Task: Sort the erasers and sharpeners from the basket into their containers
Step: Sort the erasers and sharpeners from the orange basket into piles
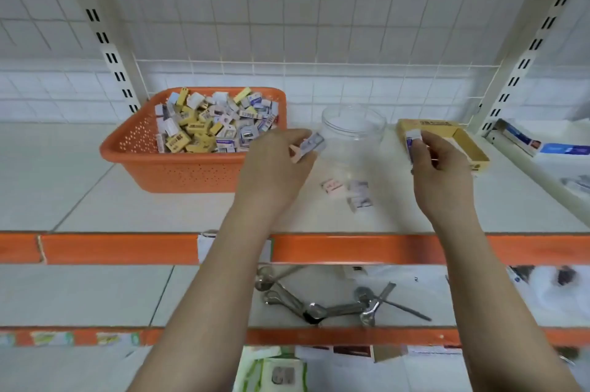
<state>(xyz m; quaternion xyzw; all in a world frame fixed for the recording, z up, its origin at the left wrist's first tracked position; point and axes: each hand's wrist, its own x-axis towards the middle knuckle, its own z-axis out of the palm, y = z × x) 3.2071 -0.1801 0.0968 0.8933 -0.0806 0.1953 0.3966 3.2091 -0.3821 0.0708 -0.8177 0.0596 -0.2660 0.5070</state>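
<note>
Head view showed the left hand (281,161) pinching a small packet (311,144) mid-frame beside the clear jar (352,126), the right hand (437,164) pinching another packet (412,139) at the cardboard box (472,149), orange basket (191,168) centre-left; best released low over each container.

We see an orange basket (178,168) heaped with small packets on the white shelf (79,200). Our left hand (274,164) pinches a small packet (311,145) just right of the basket, before a clear jar (352,126). Our right hand (440,174) pinches another packet (412,137) beside a yellow box (475,152). Three loose packets (351,195), perhaps erasers, lie on the shelf between the hands.
</note>
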